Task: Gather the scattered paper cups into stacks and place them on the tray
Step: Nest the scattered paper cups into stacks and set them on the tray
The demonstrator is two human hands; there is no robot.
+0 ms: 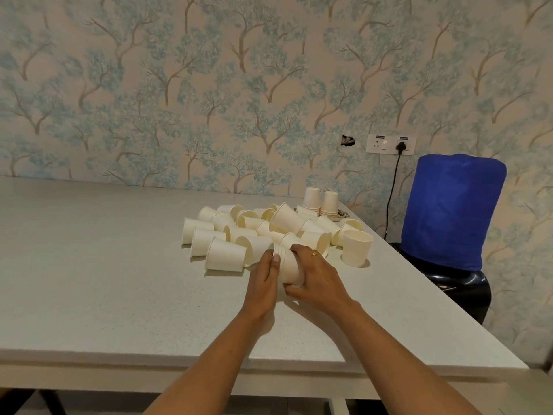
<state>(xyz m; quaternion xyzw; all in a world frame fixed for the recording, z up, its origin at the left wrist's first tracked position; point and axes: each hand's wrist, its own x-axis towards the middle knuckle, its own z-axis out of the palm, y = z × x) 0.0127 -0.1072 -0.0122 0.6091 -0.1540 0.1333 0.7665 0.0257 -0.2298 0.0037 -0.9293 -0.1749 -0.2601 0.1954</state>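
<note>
Several white paper cups (227, 254) lie scattered on their sides in a heap on the pale table (104, 280). Between my two hands is a short nested stack of cups (288, 266), lying tilted with its rims pointing away from me. My left hand (263, 277) holds the stack's left side with the thumb near the rims. My right hand (314, 274), wearing a gold ring, grips it from the right and under its base. One cup (356, 247) stands upright at the right of the heap. Behind the heap, two upside-down cup stacks (320, 202) stand on a tray (341, 216), mostly hidden.
The table's right edge runs diagonally close to the heap and tray. Beyond it stands a dark dispenser (466, 287) carrying a blue-covered bottle (452, 211), with a black cable (392, 187) plugged into a wall socket. A patterned wall backs the table.
</note>
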